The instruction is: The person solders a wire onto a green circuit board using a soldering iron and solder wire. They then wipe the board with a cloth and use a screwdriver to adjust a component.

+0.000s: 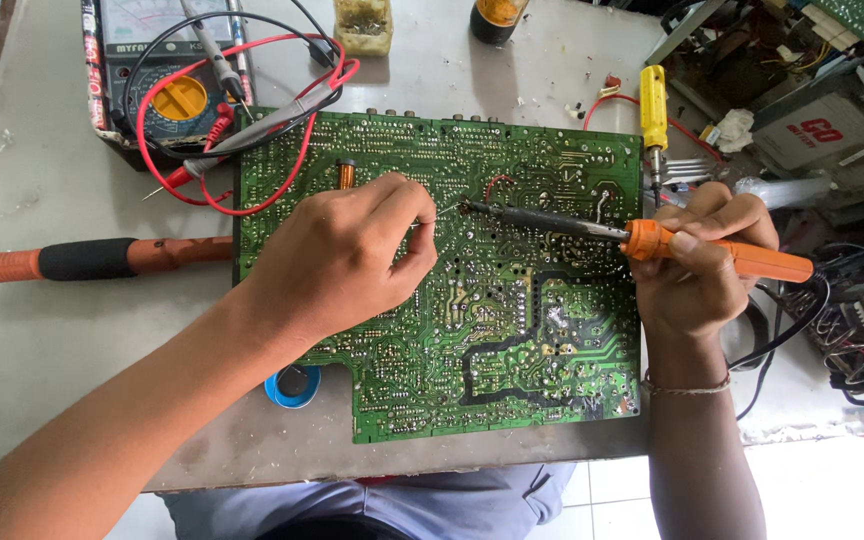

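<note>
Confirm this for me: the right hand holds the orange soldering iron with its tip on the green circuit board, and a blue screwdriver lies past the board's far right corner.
Not quite. In the head view the right hand holds the soldering iron with its tip on the circuit board, but the screwdriver is yellow, not blue.

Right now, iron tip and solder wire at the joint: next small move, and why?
Probably feed the wire a touch into the tip. The right hand holds the iron with its tip on the board, and the left hand pinches the wire just short of it.
</note>
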